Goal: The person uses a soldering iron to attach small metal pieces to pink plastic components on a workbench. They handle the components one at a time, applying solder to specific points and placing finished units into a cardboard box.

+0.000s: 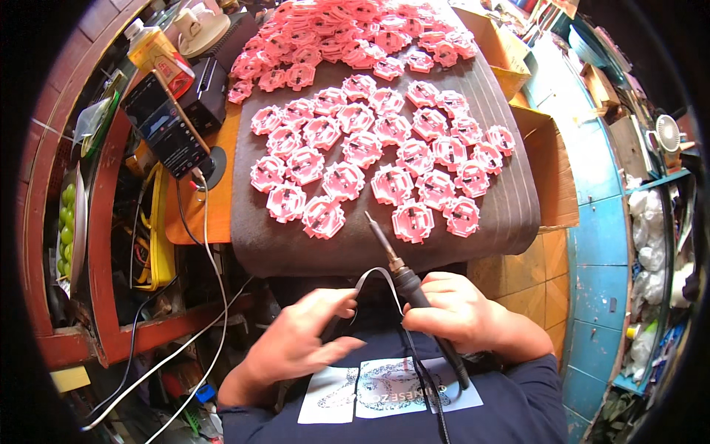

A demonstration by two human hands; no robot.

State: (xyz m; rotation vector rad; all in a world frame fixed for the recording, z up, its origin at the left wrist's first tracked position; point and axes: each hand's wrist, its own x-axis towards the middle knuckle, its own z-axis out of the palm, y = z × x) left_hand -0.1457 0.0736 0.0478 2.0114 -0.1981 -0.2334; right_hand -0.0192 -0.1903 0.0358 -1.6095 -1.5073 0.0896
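My right hand (pixel 455 311) is closed around the dark handle of a soldering iron (pixel 415 291), its metal tip pointing up toward the table's near edge. To its left, my left hand (pixel 299 337) is half curled, with thumb and fingers apart. A thin greyish strip (pixel 383 271) arches between the two hands, passing close to my left fingertips; I see no clear grip on it. Beyond the hands, several pink plastic pieces with dark parts in their middles (pixel 344 181) lie spread on the dark table cover (pixel 333 255).
A large heap of similar pink pieces (pixel 333 37) fills the table's far end. At left, a phone (pixel 166 126) stands tilted with a white cable (pixel 210 237) hanging down. Cardboard boxes (pixel 547 166) flank the table's right side. A dark cord (pixel 433 385) runs down over my shirt.
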